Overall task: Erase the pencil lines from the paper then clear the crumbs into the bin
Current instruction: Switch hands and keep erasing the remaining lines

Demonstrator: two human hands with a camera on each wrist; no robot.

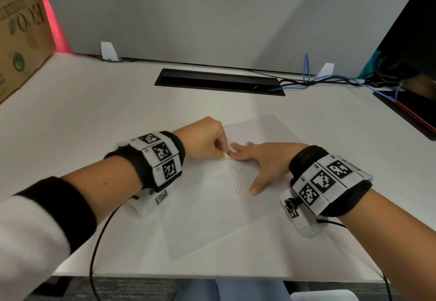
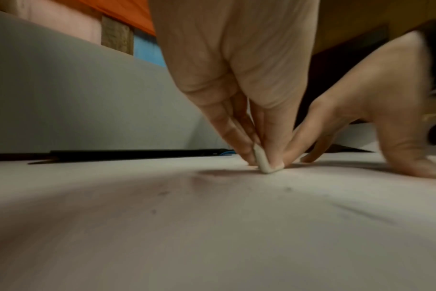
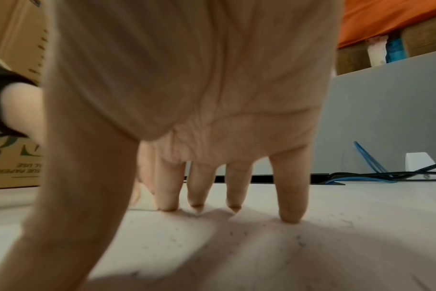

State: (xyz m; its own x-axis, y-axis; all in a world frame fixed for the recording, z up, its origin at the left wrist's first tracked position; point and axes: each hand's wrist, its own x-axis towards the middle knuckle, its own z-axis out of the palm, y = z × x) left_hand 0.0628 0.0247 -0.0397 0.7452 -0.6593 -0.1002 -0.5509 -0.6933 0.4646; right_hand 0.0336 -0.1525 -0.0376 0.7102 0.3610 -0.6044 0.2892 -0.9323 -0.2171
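Observation:
A white sheet of paper (image 1: pixel 221 218) lies skewed on the desk, with faint pencil squiggles (image 1: pixel 237 188) near its middle. My left hand (image 1: pixel 207 142) pinches a small white eraser (image 1: pixel 227 156) between thumb and fingers and presses its tip onto the paper (image 2: pixel 212 226); the eraser (image 2: pixel 263 162) shows clearly in the left wrist view. My right hand (image 1: pixel 262 161) lies spread flat on the sheet just right of the eraser, fingertips (image 3: pixel 290 216) pressing down. Dark eraser crumbs (image 3: pixel 234 234) speckle the paper (image 3: pixel 311 256) around those fingers. No bin is in view.
A black cable slot (image 1: pixel 219 82) runs across the desk behind the paper, with black and blue cables (image 1: pixel 330 81) trailing right. A cardboard box (image 1: pixel 21 36) stands at the far left. A grey partition (image 1: pixel 212 12) closes the back. The desk's front edge (image 1: pixel 212 276) is near.

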